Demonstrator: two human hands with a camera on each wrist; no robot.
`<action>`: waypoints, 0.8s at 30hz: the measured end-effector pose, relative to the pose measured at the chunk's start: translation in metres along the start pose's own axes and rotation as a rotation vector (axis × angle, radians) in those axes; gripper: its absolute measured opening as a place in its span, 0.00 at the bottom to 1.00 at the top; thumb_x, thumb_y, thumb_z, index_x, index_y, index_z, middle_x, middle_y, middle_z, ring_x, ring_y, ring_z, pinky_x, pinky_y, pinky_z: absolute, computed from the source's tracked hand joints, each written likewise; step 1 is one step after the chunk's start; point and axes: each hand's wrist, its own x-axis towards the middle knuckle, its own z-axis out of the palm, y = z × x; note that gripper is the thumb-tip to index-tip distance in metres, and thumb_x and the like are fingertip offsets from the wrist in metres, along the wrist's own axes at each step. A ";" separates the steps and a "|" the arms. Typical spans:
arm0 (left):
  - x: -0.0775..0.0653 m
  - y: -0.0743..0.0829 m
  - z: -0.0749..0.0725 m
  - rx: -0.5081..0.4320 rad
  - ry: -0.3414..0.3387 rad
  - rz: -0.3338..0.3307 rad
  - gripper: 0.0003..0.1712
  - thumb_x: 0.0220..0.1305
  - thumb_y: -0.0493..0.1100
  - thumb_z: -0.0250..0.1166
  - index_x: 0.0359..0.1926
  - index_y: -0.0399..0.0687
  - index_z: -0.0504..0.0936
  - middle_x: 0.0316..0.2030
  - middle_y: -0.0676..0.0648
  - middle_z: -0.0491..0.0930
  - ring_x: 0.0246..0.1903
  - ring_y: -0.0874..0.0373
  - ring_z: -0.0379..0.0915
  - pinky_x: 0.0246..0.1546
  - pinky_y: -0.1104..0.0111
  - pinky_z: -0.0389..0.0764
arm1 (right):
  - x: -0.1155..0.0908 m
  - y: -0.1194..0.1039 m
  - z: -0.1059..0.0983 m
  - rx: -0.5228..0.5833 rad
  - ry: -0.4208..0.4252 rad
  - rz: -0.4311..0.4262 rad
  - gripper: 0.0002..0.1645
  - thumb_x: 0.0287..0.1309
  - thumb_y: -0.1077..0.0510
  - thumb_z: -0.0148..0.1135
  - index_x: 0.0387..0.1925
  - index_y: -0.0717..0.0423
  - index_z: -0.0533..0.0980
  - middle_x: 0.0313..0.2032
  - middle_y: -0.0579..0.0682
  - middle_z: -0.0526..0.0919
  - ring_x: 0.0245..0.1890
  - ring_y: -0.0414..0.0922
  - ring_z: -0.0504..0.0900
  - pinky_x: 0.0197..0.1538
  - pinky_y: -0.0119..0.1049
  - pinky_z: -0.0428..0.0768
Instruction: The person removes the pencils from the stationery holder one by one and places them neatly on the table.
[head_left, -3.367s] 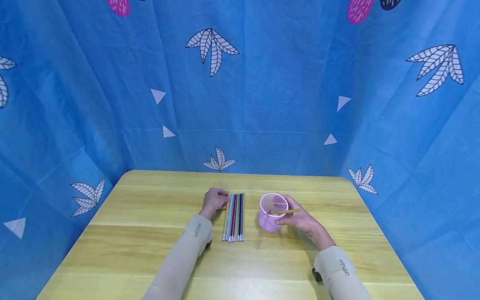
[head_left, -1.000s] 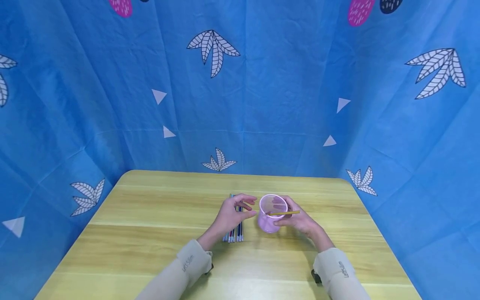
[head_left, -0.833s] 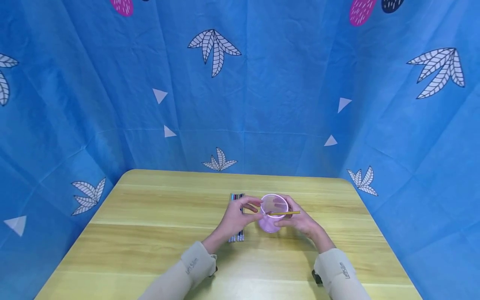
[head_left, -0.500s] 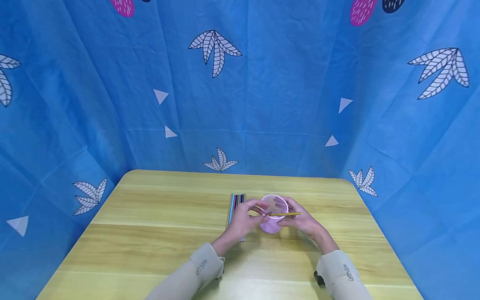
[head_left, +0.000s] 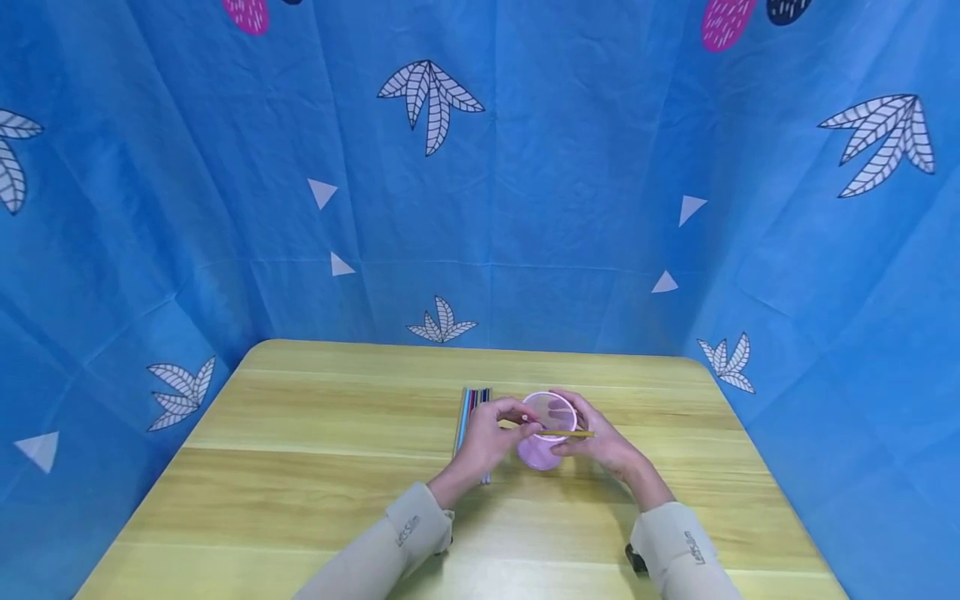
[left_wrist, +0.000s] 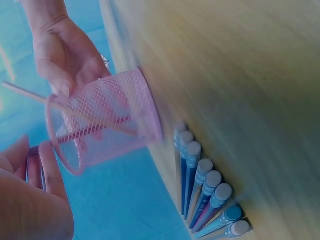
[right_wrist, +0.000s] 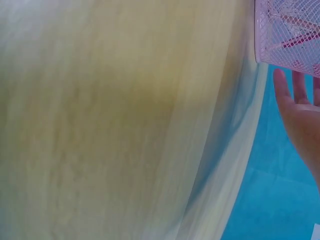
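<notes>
A pink mesh pencil cup [head_left: 538,454] stands on the table, and my right hand [head_left: 609,447] grips it round its right side. Inside leans a yellow pencil [head_left: 572,433], its end sticking out over the rim to the right. My left hand [head_left: 487,435] is at the cup's left rim. In the left wrist view, that hand [left_wrist: 37,202] pinches the end of a dark reddish pencil [left_wrist: 92,131], whose length reaches down inside the cup [left_wrist: 107,145]. The right wrist view has only part of the cup [right_wrist: 290,40] and of my right hand [right_wrist: 305,117].
Several pencils [head_left: 465,417] lie side by side left of the cup, partly hidden under my left forearm. Their eraser ends [left_wrist: 213,178] show in the left wrist view. A blue patterned cloth [head_left: 570,208] hangs behind and beside the wooden table [head_left: 300,467].
My left hand has moved right from the row of pencils to the cup's rim, with a pencil now in the cup under its fingers. My right hand stays on the cup.
</notes>
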 end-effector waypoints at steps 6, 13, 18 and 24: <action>0.003 0.002 -0.001 -0.008 0.026 0.027 0.07 0.60 0.41 0.77 0.39 0.50 0.90 0.39 0.50 0.90 0.41 0.59 0.85 0.45 0.73 0.88 | -0.001 -0.001 0.002 -0.016 0.006 0.002 0.58 0.51 0.64 0.78 0.79 0.45 0.58 0.72 0.62 0.67 0.71 0.64 0.66 0.65 0.43 0.75; 0.002 0.006 -0.001 -0.026 0.028 0.034 0.07 0.61 0.43 0.77 0.40 0.50 0.90 0.38 0.51 0.90 0.41 0.60 0.84 0.46 0.73 0.88 | -0.002 -0.002 0.002 -0.055 0.019 -0.009 0.57 0.51 0.63 0.78 0.78 0.48 0.58 0.71 0.61 0.70 0.71 0.63 0.67 0.69 0.49 0.71; 0.001 0.009 -0.001 -0.049 0.041 0.048 0.06 0.62 0.43 0.76 0.40 0.50 0.90 0.39 0.50 0.90 0.41 0.59 0.85 0.44 0.73 0.88 | -0.002 -0.001 0.002 -0.068 0.019 -0.028 0.56 0.52 0.62 0.78 0.78 0.50 0.58 0.70 0.62 0.71 0.69 0.62 0.70 0.67 0.47 0.73; -0.002 0.012 -0.003 -0.060 0.056 0.046 0.08 0.63 0.44 0.76 0.42 0.50 0.90 0.40 0.51 0.90 0.41 0.60 0.84 0.43 0.73 0.89 | -0.001 0.001 0.002 -0.025 0.018 -0.049 0.56 0.51 0.65 0.77 0.77 0.54 0.57 0.71 0.65 0.68 0.70 0.64 0.69 0.70 0.48 0.72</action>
